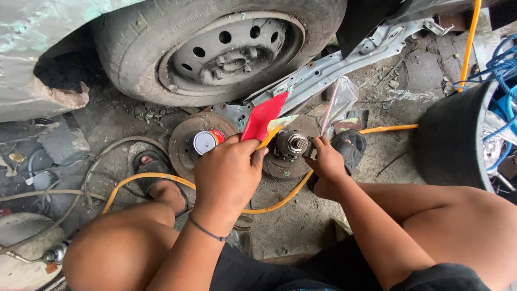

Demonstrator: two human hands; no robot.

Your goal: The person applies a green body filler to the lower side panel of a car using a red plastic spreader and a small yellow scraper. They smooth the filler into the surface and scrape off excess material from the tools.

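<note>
While the person squats on the workshop floor, the left hand is clenched around a red plastic spreader and a yellow one behind it, two in all. The red spreader's long axis runs from the fingers up and to the right, its broad edge pointing toward the car wheel; the yellow one leans further right, its tip aimed at the wheel hub. The right hand grips the hub's side with curled fingers. The hub stands upright on a rusty brake disc, its threaded end facing up toward the camera.

Just left of the left hand, a small round tin lies on its side on a second rusty disc, its pale lid facing left and toward the camera, a red label band around its body. So: two discs, one tin, one hub.

A yellow hose curves across the floor under both arms. Two sandalled feet show, one left, one right. A clear plastic bag lies beyond the right hand, below a grey metal bracket. A second tyre stands at the right, holding blue cord.
</note>
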